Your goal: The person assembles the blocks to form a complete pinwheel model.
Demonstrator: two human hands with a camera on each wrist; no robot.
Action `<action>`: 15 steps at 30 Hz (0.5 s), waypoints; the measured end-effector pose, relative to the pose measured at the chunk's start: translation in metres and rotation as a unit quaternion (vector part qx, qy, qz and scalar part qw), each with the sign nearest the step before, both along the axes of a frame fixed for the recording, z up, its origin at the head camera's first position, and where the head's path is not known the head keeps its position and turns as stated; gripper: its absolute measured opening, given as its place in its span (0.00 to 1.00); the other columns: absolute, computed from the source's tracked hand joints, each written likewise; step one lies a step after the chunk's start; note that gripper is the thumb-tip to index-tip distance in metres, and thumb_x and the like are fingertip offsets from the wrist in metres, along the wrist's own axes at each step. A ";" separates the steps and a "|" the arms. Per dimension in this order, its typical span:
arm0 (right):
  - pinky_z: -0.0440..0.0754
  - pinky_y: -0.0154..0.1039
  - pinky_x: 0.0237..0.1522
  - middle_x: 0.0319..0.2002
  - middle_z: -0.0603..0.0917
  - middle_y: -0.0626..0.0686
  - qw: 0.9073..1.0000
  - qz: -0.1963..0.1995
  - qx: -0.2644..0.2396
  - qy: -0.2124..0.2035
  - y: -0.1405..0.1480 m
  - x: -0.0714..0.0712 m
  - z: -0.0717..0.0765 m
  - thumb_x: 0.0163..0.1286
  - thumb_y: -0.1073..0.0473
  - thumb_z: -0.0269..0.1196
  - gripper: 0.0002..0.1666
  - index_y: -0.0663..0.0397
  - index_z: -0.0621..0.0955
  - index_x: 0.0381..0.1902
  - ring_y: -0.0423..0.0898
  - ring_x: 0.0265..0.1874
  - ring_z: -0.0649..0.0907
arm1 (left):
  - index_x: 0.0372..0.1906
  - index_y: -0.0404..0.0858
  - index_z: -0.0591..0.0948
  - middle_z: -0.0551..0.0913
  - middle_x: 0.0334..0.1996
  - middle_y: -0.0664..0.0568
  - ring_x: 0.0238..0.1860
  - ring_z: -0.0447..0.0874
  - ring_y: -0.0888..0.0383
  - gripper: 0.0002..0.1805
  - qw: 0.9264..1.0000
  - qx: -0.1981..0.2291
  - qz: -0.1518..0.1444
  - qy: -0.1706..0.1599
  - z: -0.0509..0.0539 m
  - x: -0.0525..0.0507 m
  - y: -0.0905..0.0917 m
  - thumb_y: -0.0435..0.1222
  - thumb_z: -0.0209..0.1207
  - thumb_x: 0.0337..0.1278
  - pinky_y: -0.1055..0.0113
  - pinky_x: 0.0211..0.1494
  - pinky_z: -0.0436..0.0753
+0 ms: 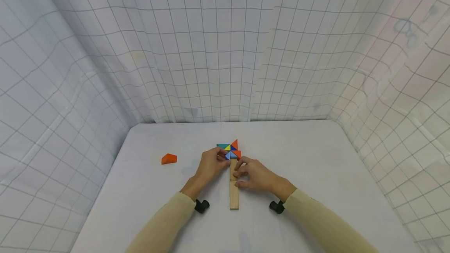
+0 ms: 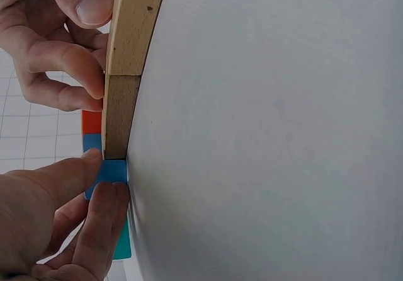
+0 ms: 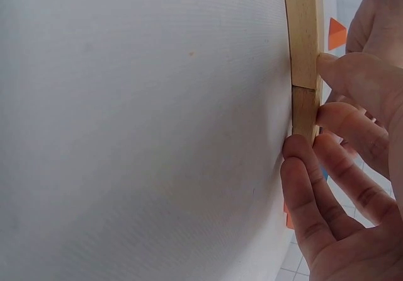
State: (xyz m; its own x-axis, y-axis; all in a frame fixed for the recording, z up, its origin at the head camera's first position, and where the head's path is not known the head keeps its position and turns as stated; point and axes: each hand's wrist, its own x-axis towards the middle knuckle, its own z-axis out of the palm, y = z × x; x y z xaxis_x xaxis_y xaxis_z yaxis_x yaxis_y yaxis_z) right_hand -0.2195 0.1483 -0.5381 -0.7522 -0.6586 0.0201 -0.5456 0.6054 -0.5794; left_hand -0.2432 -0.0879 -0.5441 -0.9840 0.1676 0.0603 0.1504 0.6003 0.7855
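Two plain wooden blocks lie end to end in the head view, a far one [image 1: 233, 165] and a near one [image 1: 234, 195]. Beyond them sits a pinwheel of small coloured blocks: teal [image 1: 223, 145], yellow [image 1: 227, 148], red-orange [image 1: 234, 144] and blue. My left hand [image 1: 210, 164] touches a blue block [image 2: 113, 171] with its fingertips at the pinwheel's left side, partly covering it. From the right, my right hand [image 1: 258, 175] rests fingertips along the wooden blocks, close to their joint [image 3: 303, 89]. Its fingers are loosely bent.
An orange block with slanted sides [image 1: 169, 159] lies apart to the left on the white table [image 1: 299, 147]. White gridded cloth [image 1: 228, 50] surrounds the table at the back and sides. Black wrist devices [image 1: 202, 206] hang by both sleeves.
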 end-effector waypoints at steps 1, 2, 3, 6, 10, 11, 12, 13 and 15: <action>0.93 0.40 0.63 0.60 0.86 0.45 1.000 -0.001 -0.001 -0.001 0.000 0.000 0.000 0.76 0.52 0.83 0.19 0.50 0.97 0.60 0.40 0.55 0.90 | 0.57 0.35 0.90 0.96 0.51 0.44 0.48 0.97 0.53 0.17 1.000 0.000 0.000 -0.001 0.000 0.000 0.000 0.33 0.81 0.70 0.54 0.58 0.97; 0.93 0.40 0.63 0.60 0.86 0.45 1.000 -0.001 0.000 -0.001 0.000 0.000 0.000 0.76 0.52 0.83 0.19 0.50 0.97 0.60 0.40 0.55 0.90 | 0.57 0.35 0.89 0.96 0.51 0.44 0.48 0.97 0.53 0.17 1.000 -0.001 0.000 0.001 0.000 0.000 0.000 0.33 0.81 0.70 0.54 0.58 0.97; 0.93 0.40 0.63 0.60 0.86 0.45 1.000 -0.002 0.000 0.000 0.000 0.001 0.001 0.76 0.52 0.83 0.19 0.50 0.97 0.60 0.40 0.55 0.90 | 0.57 0.35 0.89 0.96 0.51 0.44 0.47 0.97 0.53 0.16 1.000 -0.001 0.000 0.002 0.000 0.000 0.000 0.33 0.81 0.70 0.54 0.58 0.97; 0.93 0.41 0.63 0.60 0.86 0.45 1.000 -0.002 0.000 0.003 0.000 0.001 0.001 0.76 0.52 0.83 0.18 0.50 0.97 0.59 0.40 0.55 0.90 | 0.56 0.34 0.89 0.96 0.51 0.43 0.48 0.98 0.52 0.16 1.000 0.001 -0.001 0.008 -0.001 0.000 0.000 0.32 0.81 0.70 0.53 0.57 0.97; 0.93 0.41 0.63 0.60 0.86 0.45 1.000 -0.002 -0.001 0.006 -0.001 0.002 0.001 0.76 0.52 0.83 0.17 0.49 0.97 0.58 0.40 0.55 0.90 | 0.56 0.34 0.89 0.96 0.52 0.42 0.48 0.98 0.51 0.16 1.000 0.002 0.001 0.009 0.000 0.000 0.001 0.32 0.81 0.70 0.53 0.58 0.97; 0.93 0.40 0.63 0.60 0.86 0.45 1.000 -0.002 -0.001 0.006 0.000 0.002 0.002 0.76 0.52 0.83 0.17 0.49 0.97 0.58 0.40 0.55 0.90 | 0.56 0.34 0.89 0.96 0.52 0.42 0.48 0.98 0.50 0.16 1.000 0.001 0.002 0.009 0.001 0.001 0.001 0.32 0.81 0.71 0.53 0.58 0.97; 0.93 0.40 0.63 0.60 0.86 0.45 1.000 -0.002 -0.001 0.007 0.000 0.002 0.002 0.76 0.52 0.83 0.17 0.50 0.97 0.58 0.40 0.55 0.90 | 0.56 0.34 0.89 0.96 0.52 0.42 0.48 0.98 0.50 0.16 1.000 0.001 0.003 0.008 0.001 0.001 0.002 0.32 0.80 0.71 0.53 0.58 0.97; 0.93 0.40 0.63 0.60 0.86 0.45 1.000 -0.001 -0.001 0.007 -0.001 0.002 0.002 0.76 0.52 0.83 0.17 0.50 0.97 0.58 0.40 0.55 0.90 | 0.56 0.34 0.89 0.96 0.52 0.42 0.49 0.98 0.50 0.16 1.000 0.001 0.004 0.008 0.001 0.000 0.002 0.31 0.80 0.71 0.53 0.58 0.97; 0.93 0.40 0.63 0.60 0.86 0.46 1.000 -0.001 -0.001 0.008 -0.001 0.002 0.003 0.76 0.52 0.83 0.17 0.50 0.97 0.58 0.40 0.56 0.90 | 0.57 0.34 0.89 0.96 0.52 0.42 0.49 0.98 0.51 0.16 1.000 -0.001 0.006 0.008 0.001 0.000 0.002 0.32 0.80 0.71 0.53 0.58 0.97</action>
State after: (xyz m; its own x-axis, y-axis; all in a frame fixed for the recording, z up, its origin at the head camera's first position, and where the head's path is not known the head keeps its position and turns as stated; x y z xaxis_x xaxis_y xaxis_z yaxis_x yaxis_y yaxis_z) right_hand -0.2172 0.1476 -0.5353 -0.7534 -0.6567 0.0334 -0.5529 0.6053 -0.5727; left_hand -0.2432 -0.0857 -0.5436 -0.9848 0.1566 0.0756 0.1560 0.6031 0.7823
